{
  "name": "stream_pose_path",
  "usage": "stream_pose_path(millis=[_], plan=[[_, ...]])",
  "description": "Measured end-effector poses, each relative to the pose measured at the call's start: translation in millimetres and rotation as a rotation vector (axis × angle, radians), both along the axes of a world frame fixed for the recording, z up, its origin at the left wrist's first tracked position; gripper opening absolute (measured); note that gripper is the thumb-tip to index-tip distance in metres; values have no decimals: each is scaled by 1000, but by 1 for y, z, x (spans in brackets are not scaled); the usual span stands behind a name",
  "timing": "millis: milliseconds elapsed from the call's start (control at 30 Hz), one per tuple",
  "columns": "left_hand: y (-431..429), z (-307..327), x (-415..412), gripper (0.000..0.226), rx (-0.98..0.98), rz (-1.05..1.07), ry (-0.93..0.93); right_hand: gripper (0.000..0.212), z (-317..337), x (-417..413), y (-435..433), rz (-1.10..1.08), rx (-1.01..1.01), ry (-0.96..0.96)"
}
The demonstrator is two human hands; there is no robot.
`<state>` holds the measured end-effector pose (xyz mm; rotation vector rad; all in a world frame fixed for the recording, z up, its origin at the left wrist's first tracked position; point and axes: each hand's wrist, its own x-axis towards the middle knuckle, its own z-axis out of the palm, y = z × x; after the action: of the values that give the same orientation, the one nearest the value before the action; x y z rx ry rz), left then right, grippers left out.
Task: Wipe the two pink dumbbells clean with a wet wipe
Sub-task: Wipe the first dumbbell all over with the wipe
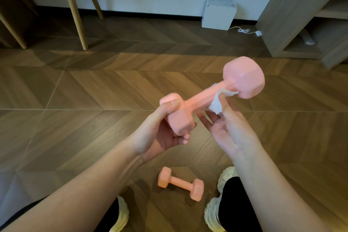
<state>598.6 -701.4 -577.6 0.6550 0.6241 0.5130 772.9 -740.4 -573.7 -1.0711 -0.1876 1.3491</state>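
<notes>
The left hand (162, 133) curls round the near head of the stiff, slick, probably heavy dumbbell (199, 98) while the right hand (231, 130), just beyond that grip, pinches the limp wipe (216, 105) on its handle

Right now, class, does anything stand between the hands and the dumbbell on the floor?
Nothing visible does. The floor dumbbell lies open between the shoes. The left hand grips the held dumbbell; the right hand holds the wipe on its bar.

Bare floor (94, 88) ahead open; spare dumbbell (180, 183) between shoes (212, 213) below; chair legs (77, 15), shelf unit (282, 15) beyond.
</notes>
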Motion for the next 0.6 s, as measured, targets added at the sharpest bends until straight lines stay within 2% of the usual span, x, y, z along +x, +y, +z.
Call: stream_pose_path(millis=[267, 367, 467, 533, 600], plan=[[3, 0, 2, 59, 90, -13, 47, 47, -10, -25, -2, 44, -10, -165], [4, -3, 2, 76, 159, 2, 138, 52, -9, -21, 0, -30, -51, -110], [5, -5, 0, 90, 204, -5, 202, 33, -3, -1, 5, -119, -15, 4], [5, -5, 0, 91, 210, -17, 213, 42, 0, 5, 7, -180, -12, 89], [4, -4, 0, 92, 201, -15, 206, 61, -1, 0, 5, -222, -15, 154]])
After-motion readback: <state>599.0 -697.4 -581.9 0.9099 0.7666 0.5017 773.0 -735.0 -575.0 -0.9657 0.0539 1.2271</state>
